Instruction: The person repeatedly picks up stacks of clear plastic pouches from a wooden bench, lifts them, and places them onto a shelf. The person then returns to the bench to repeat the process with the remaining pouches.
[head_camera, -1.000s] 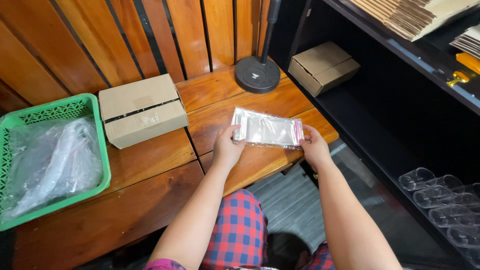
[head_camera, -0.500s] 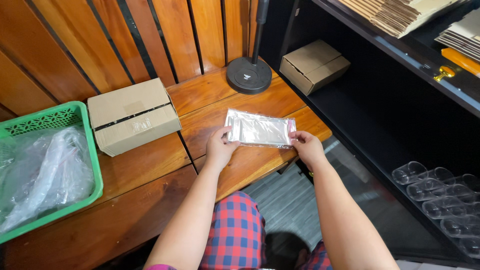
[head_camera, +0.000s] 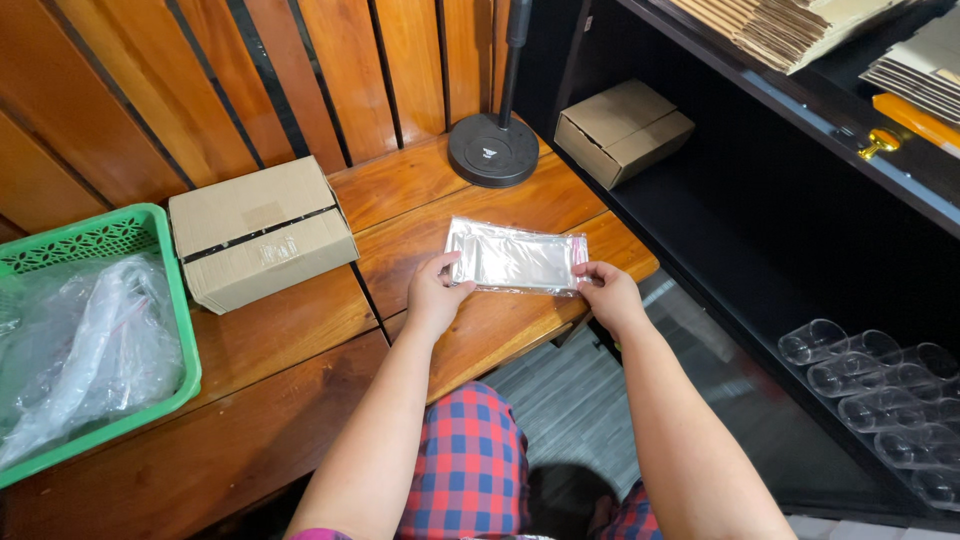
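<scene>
A flat clear plastic bag (head_camera: 515, 256) with a red strip along its right end lies on the wooden table (head_camera: 300, 330). My left hand (head_camera: 437, 290) pinches its near left corner. My right hand (head_camera: 608, 292) holds its near right corner by the red strip. Both forearms reach in from below, above my lap in red and blue checked cloth.
A cardboard box (head_camera: 258, 230) sits left of the bag, beside a green basket (head_camera: 178, 330) of crumpled clear plastic. A round black stand base (head_camera: 493, 150) is behind. On the dark shelf: another cardboard box (head_camera: 622, 130), clear plastic cups (head_camera: 880, 385) and stacked flat cardboard (head_camera: 790, 28).
The bag has come down from slightly raised to flat on the table, with both hands still at its near corners. The camera has shifted a little.
</scene>
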